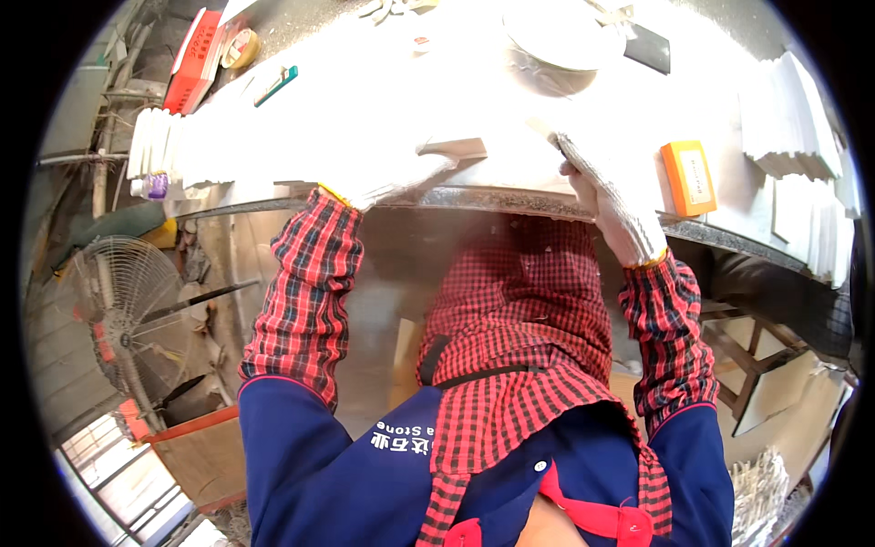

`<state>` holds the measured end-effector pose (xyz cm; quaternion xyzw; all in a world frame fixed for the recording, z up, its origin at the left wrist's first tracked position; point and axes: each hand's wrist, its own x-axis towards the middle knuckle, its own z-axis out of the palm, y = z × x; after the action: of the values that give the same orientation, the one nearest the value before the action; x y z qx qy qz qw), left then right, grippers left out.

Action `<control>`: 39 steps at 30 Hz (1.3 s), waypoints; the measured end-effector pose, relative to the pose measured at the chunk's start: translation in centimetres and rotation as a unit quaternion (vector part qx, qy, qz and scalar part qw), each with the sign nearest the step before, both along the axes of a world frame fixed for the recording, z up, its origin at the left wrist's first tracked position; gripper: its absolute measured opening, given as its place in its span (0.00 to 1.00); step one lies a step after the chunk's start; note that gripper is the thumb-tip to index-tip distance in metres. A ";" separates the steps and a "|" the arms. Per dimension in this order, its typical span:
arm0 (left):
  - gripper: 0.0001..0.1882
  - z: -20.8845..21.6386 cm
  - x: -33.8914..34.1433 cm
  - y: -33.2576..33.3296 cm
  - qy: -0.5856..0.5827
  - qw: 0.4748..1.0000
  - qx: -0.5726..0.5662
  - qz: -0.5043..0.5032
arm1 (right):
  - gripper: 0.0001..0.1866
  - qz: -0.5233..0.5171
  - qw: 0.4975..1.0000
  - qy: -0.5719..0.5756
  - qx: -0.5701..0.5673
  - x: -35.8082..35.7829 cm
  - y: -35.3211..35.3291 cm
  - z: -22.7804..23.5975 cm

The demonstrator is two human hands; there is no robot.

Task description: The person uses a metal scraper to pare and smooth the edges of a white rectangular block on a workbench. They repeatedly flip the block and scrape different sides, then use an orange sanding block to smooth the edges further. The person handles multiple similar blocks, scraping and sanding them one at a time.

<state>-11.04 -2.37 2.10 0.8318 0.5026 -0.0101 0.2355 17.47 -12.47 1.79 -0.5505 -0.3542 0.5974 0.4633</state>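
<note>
My left hand [398,182], in a white knit glove, is at the near edge of the brightly lit white tabletop [346,128]. Its fingers close on a small flat grey-beige piece [467,148], though glare washes out part of the grip. To the right, my right hand [603,196], gloved as well, has its fingers curled with the index finger stretched along a thin pale strip [540,126]. The strip's far end fades into the glare. Both sleeves are covered by red plaid oversleeves.
An orange box [689,179] stands right of my right hand, near stacked white sheets [791,118]. Farther back are a white round dish [565,36] and a dark flat block [647,48]. A green cutter [276,86], tape roll [241,49] and red box [194,64] lie left; a fan [128,337] stands below.
</note>
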 end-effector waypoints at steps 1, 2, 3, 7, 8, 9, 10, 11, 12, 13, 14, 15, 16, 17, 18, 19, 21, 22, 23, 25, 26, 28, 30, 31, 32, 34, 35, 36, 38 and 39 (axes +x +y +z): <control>0.32 -0.3 0.2 0.1 0.017 1.000 0.001 -0.005 | 0.19 0.023 0.998 -0.053 0.029 0.8 0.7 -0.1; 0.33 -0.2 0.1 0.2 0.040 0.999 0.003 -0.009 | 0.19 0.044 0.992 -0.102 0.061 1.5 1.3 -0.3; 0.34 -0.2 0.0 0.2 0.063 0.998 0.006 -0.012 | 0.20 0.051 0.987 -0.136 0.066 2.2 2.4 -1.5; 0.32 -3.4 -2.5 -1.2 -0.013 0.984 0.176 -0.008 | 0.22 0.247 0.850 -0.458 0.076 1.0 5.9 4.3; 0.31 -3.5 -2.6 -1.2 -0.020 0.986 0.163 -0.008 | 0.23 0.250 0.829 -0.487 0.115 0.5 6.1 5.0; 0.30 -3.5 -2.6 -1.3 -0.028 0.988 0.150 -0.007 | 0.23 0.268 0.833 -0.469 0.117 0.4 6.8 5.0; 0.29 -3.6 -2.8 -1.6 -0.036 0.989 0.140 -0.007 | 0.23 0.287 0.838 -0.449 0.118 0.2 8.0 4.5; 0.28 -3.3 -2.8 -1.8 -0.044 0.990 0.131 -0.011 | 0.23 0.303 0.844 -0.427 0.118 0.2 9.2 3.9; 0.26 -2.9 -2.8 -2.0 -0.052 0.991 0.122 -0.014 | 0.19 0.270 0.823 -0.438 0.241 0.2 9.7 1.8; 0.26 -2.0 -2.3 -1.9 -0.054 0.994 0.094 0.001 | 0.20 0.263 0.868 -0.357 0.223 0.9 10.4 -1.1; 0.25 -1.0 -1.3 -1.6 -0.060 0.996 0.068 0.007 | 0.20 0.247 0.905 -0.279 0.204 1.8 11.1 -3.4; 0.24 -0.4 -0.4 -1.2 -0.066 0.997 0.041 0.012 | 0.20 0.227 0.936 -0.199 0.184 3.2 11.5 -5.2; 0.24 -0.7 -1.2 -1.9 -0.055 0.997 0.047 0.030 | 0.19 0.244 0.934 -0.167 0.200 0.4 11.7 -4.4; 0.24 -0.7 -1.6 -2.3 -0.055 0.996 0.057 0.036 | 0.18 0.252 0.931 -0.149 0.216 -1.7 11.5 -2.5; 0.24 -0.8 -1.9 -2.6 -0.054 0.995 0.066 0.040 | 0.18 0.276 0.926 -0.112 0.233 -2.1 12.6 -3.9; 0.24 -1.2 -2.1 -2.5 -0.060 0.994 0.082 0.026 | 0.18 0.293 0.921 -0.111 0.233 -2.0 12.7 -4.0; 0.26 -2.2 -2.4 -1.9 -0.070 0.991 0.114 -0.003 | 0.17 0.323 0.910 -0.140 0.218 -1.3 12.8 -3.9; 0.26 -2.3 -2.4 -1.8 -0.058 0.992 0.109 0.001 | 0.18 0.342 0.902 -0.168 0.203 -0.9 12.8 -3.0; 0.27 -2.5 -2.4 -1.6 -0.046 0.993 0.106 0.005 | 0.18 0.359 0.893 -0.195 0.188 -0.6 12.9 -2.0; 0.28 -3.3 -2.6 -1.3 -0.032 0.992 0.119 -0.001 | 0.20 0.391 0.871 -0.249 0.160 0.2 12.7 0.0; 0.28 -4.4 -3.2 -1.3 -0.030 0.990 0.135 -0.008 | 0.18 0.416 0.850 -0.289 0.143 0.3 12.4 1.2; 0.28 -4.6 -3.3 -1.5 -0.035 0.988 0.149 -0.009 | 0.15 0.460 0.801 -0.369 0.105 1.0 11.7 2.9; 0.29 -2.4 -1.9 -1.6 -0.057 0.987 0.150 0.007 | 0.15 0.401 0.868 -0.266 0.123 3.3 10.8 2.1; 0.29 -2.3 -2.1 -1.7 -0.049 0.989 0.142 0.008 | 0.14 0.357 0.901 -0.225 0.103 3.5 10.1 2.2; 0.29 -2.2 -2.2 -1.8 -0.040 0.990 0.134 0.010 | 0.15 0.366 0.891 -0.250 0.098 3.2 10.4 2.2; 0.29 -1.8 -2.2 -2.0 -0.047 0.992 0.112 0.023 | 0.15 0.380 0.869 -0.303 0.088 2.4 11.8 2.2; 0.30 -1.4 -1.9 -2.1 -0.061 0.993 0.100 0.034 | 0.16 0.354 0.872 -0.316 0.119 1.5 12.0 2.0; 0.30 -1.2 -1.7 -2.2 -0.076 0.992 0.087 0.045 | 0.16 0.327 0.873 -0.329 0.151 0.1 12.0 1.6; 0.30 -1.7 -1.9 -1.8 -0.074 0.994 0.073 0.036 | 0.17 0.311 0.868 -0.338 0.187 -1.4 11.8 0.9; 0.30 -1.9 -2.0 -1.7 -0.073 0.995 0.066 0.030 | 0.18 0.322 0.865 -0.335 0.192 -1.7 11.6 0.6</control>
<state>-13.05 -4.06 0.16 0.8283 0.5087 0.0911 0.2162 15.77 -0.85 2.35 -0.4733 -0.7531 0.4132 0.1952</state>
